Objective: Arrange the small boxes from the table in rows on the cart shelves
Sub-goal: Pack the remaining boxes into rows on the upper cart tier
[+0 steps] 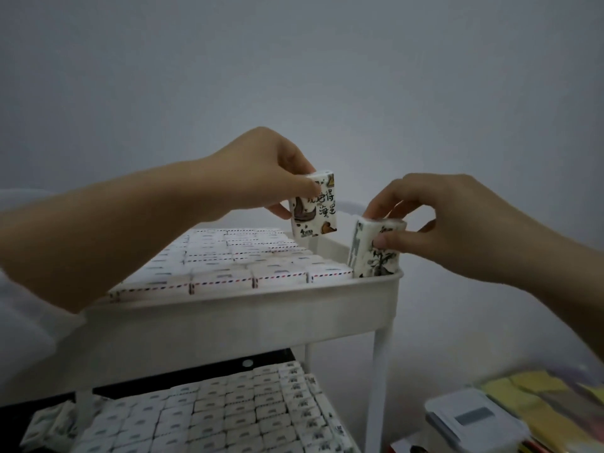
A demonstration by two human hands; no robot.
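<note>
A white plastic cart point(228, 318) with a raised rim stands in the middle of the view. Its top shelf is packed with rows of small white boxes with red-and-blue striped edges point(248, 256). The left hand point(261, 171) holds a small white box with brown drawings and black writing point(315, 207), with the thumb in front and the fingers behind. This box is upright, over the far right end of the top shelf, and I cannot tell if it touches the shelf. At 4 o'clock from it, the right hand point(441, 217) pinches a small white box with dark plant drawings point(372, 253). This one leans a little, and its bottom end sits inside the rim at the near right corner, just beside the striped rows. At 7 o'clock the lower shelf holds more rows of small white printed boxes point(228, 410). At 5 o'clock sit a clear plastic tub with a white lid point(470, 420) and some yellow paper sheets point(536, 397).
</note>
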